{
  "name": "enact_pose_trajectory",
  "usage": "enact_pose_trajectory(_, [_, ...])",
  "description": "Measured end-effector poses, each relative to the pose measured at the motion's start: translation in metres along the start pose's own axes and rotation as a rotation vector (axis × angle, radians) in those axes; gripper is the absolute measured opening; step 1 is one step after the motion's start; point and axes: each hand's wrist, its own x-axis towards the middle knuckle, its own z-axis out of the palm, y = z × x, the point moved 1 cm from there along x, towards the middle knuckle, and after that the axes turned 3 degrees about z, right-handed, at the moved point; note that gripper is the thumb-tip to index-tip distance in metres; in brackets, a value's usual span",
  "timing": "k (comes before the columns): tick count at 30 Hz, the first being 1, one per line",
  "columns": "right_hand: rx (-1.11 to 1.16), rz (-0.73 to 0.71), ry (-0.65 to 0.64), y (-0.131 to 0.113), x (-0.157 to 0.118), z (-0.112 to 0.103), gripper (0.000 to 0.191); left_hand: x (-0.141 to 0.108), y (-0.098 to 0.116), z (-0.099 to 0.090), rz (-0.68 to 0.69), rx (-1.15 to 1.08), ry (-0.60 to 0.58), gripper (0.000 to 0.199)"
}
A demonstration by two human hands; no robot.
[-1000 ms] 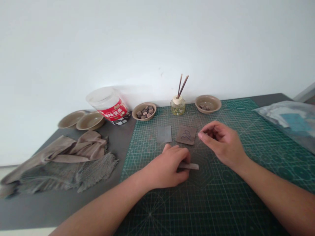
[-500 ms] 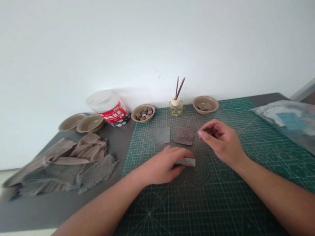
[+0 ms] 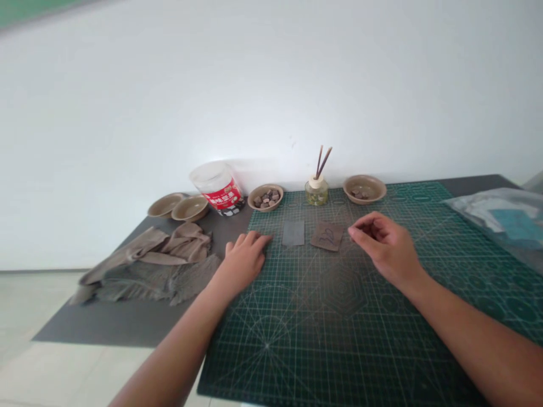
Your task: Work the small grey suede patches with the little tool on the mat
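My left hand [image 3: 243,263] rests flat on the left part of a green cutting mat [image 3: 339,345], fingers apart, and I see nothing in it. Just right of its fingertips lies a grey square of abrasive sheet [image 3: 293,233]. Beside that is a brown square of sandpaper [image 3: 326,236] with dark handwritten marks, possibly numerals. My right hand [image 3: 379,246] hovers close to the brown square's right side, its fingers loosely curled. Nothing shows between its thumb and forefinger.
Along the back of the mat are a bowl of small stones [image 3: 265,197], a reed diffuser [image 3: 316,192] and a second bowl [image 3: 364,189]. To the left stand a labelled plastic jar [image 3: 218,188] and two tan bowls [image 3: 178,207]. Grey cloth [image 3: 148,265] lies left; a plastic bag [image 3: 500,217] lies right.
My left hand has moved left and opened flat, and the grey strip it held no longer shows. The whole scene sits lower and smaller in view. My right hand has barely moved.
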Motion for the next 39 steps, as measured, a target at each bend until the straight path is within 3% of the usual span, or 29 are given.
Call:
enact_pose_trajectory(4, [-0.013, -0.011, -0.025, 0.002, -0.001, 0.002, 0.025, -0.016, -0.014, 0.007, -0.058, -0.14, 0.084, 0.042])
enact_pose_trajectory(9, [-0.075, -0.01, -0.129, -0.001, -0.002, 0.006, 0.022, -0.017, -0.021, 0.012, 0.031, -0.182, 0.01, 0.043])
enact_pose_trajectory(18, [-0.141, -0.017, -0.205, -0.004, -0.004, 0.009, 0.018, -0.007, -0.006, 0.029, -0.047, -0.089, 0.148, 0.041])
enact_pose_trajectory(25, [-0.284, -0.27, -0.46, -0.008, -0.015, 0.022, 0.012, -0.001, 0.005, 0.005, -0.112, -0.072, 0.205, 0.043])
enact_pose_trajectory(27, [-0.289, -0.304, -0.483, -0.009, -0.018, 0.027, 0.013, 0.001, 0.018, -0.006, -0.009, -0.203, 0.215, 0.039])
enact_pose_trajectory(31, [0.078, -0.062, -0.487, -0.007, -0.017, 0.038, 0.016, 0.007, 0.061, -0.021, 0.285, -0.596, 0.062, 0.042])
enact_pose_trajectory(35, [0.466, 0.149, -0.439, -0.007, -0.014, 0.044, 0.028, 0.021, 0.088, -0.022, 0.389, -0.745, 0.149, 0.03])
enact_pose_trajectory(39, [0.462, 0.204, -0.393, -0.012, -0.011, 0.045, 0.037, 0.031, 0.084, -0.016, 0.436, -0.818, 0.223, 0.022])
